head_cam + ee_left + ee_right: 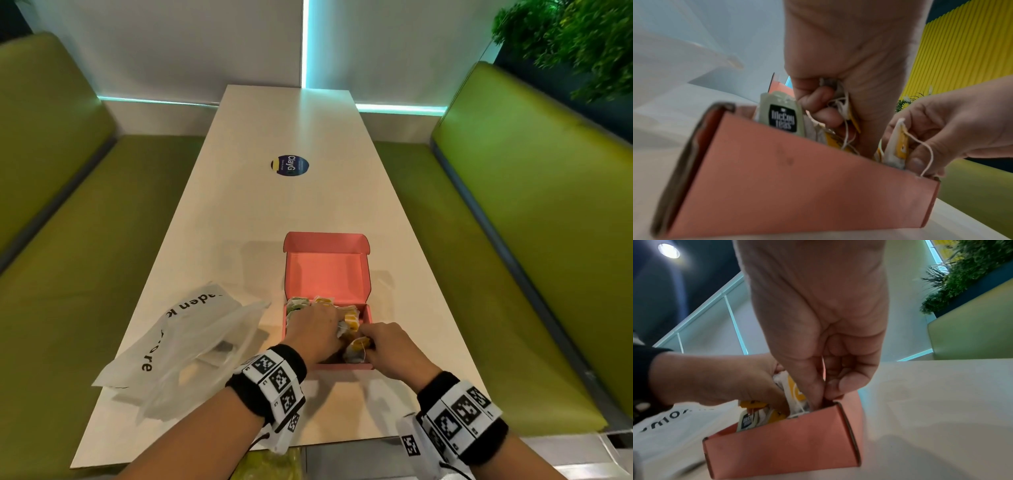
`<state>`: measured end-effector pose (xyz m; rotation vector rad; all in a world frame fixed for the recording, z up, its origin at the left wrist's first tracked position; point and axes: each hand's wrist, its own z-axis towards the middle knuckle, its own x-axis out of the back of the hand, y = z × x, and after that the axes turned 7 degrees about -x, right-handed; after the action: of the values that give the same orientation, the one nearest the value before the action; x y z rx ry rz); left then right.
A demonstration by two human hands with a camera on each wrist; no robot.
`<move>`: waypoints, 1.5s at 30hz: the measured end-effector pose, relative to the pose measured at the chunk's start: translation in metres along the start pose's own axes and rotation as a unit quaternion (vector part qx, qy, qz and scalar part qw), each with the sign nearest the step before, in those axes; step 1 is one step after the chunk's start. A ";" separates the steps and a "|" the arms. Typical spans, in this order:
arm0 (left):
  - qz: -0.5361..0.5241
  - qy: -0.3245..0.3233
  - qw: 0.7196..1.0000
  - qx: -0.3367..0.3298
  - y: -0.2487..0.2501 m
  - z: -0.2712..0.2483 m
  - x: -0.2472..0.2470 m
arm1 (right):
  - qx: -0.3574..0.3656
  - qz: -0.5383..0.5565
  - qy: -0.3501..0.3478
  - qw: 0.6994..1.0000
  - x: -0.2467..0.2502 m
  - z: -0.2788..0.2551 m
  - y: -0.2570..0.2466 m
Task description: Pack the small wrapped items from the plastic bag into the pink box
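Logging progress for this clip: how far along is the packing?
Well along. Several tea bags already stand in the pink box. Both hands are inside it: left hand holds a bunch, right hand pinches a yellow one. The plastic bag lies slack; something may remain inside.

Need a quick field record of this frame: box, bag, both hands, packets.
box: pink, lid open, on table
packets: green and yellow tea packets inside the box's near end
left hand: in the box, fingers curled round packets and strings
right hand: at the box's near right corner, pinches a yellow packet
bag: plastic, left of box, flat on table; contents unclear
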<state>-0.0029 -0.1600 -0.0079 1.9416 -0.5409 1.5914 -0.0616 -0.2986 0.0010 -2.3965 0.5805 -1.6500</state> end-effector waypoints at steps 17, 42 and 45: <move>-0.031 0.019 0.999 0.040 0.004 -0.001 0.001 | -0.023 -0.125 0.007 0.992 -0.003 0.008 -0.009; -0.153 0.013 0.985 0.078 -0.014 -0.046 -0.024 | -0.118 0.056 0.125 0.983 -0.018 -0.016 -0.010; -0.147 0.020 0.986 0.078 -0.012 -0.047 -0.024 | -0.115 0.016 0.138 0.984 -0.021 -0.019 -0.015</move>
<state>-0.0356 -0.1215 -0.0266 1.9901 -0.1069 1.5144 -0.0822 -0.2747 -0.0042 -2.3057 0.8959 -2.0167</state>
